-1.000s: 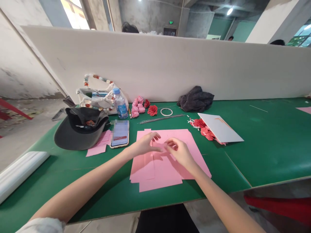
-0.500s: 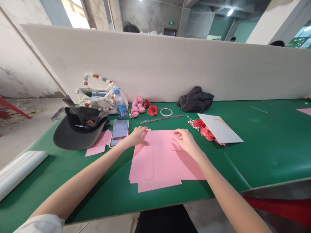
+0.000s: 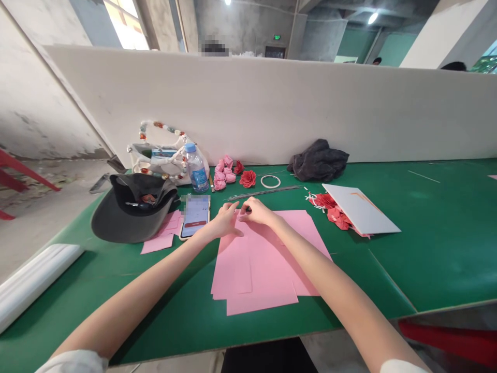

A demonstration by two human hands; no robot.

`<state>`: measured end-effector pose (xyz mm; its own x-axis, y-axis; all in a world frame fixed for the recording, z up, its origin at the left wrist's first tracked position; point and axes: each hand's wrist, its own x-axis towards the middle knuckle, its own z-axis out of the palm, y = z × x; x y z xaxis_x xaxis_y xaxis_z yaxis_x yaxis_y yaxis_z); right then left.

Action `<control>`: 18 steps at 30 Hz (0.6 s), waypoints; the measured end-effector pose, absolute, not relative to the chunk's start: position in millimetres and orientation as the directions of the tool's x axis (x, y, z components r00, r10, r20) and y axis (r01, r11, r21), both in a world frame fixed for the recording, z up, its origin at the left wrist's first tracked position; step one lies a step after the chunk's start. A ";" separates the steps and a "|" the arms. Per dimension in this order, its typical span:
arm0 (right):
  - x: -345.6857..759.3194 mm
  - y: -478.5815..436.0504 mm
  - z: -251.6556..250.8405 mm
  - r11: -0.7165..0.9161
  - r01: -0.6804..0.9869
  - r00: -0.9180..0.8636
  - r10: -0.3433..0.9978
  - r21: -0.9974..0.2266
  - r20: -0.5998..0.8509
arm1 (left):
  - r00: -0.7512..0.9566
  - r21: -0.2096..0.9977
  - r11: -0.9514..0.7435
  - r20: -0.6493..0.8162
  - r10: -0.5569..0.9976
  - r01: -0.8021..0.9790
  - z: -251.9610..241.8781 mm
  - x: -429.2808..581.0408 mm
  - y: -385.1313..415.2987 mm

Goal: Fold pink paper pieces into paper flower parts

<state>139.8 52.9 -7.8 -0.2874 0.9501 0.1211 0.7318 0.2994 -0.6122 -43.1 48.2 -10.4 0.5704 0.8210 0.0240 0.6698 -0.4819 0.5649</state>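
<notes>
Several overlapping sheets of pink paper (image 3: 267,259) lie in front of me on the green table. My left hand (image 3: 227,220) rests at their upper left edge, thumb spread from the fingers, holding nothing. Right beside it, my right hand (image 3: 254,211) pinches the top edge of a pink sheet between thumb and curled fingers. The fingertips of both hands almost meet. To the left of my left hand lies a phone (image 3: 196,217) with its screen lit. Just beyond the hands is a bundle of thin wires (image 3: 267,192).
A dark cap (image 3: 128,207), a bag (image 3: 155,155) and a water bottle (image 3: 199,171) stand left. Behind are pink paper flowers (image 3: 224,173), a red flower (image 3: 247,178), a tape ring (image 3: 271,181) and dark cloth (image 3: 320,159). White board (image 3: 361,210) covers red flowers at right.
My right hand has moved left across the paper to its upper left edge, next to my left hand, and its fingers have closed there. My left hand stays on the paper's edge.
</notes>
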 end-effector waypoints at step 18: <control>174.6 44.4 56.0 0.444 0.356 -0.178 0.896 -0.822 0.407 | 0.625 0.975 0.087 -0.197 0.755 0.204 34.6 -37.2 37.3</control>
<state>174.6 44.4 56.0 -0.1777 0.8959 0.4071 0.3564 0.4442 -0.8220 -37.2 37.3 34.6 0.6248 0.7554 -0.1974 0.2035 0.0866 0.9752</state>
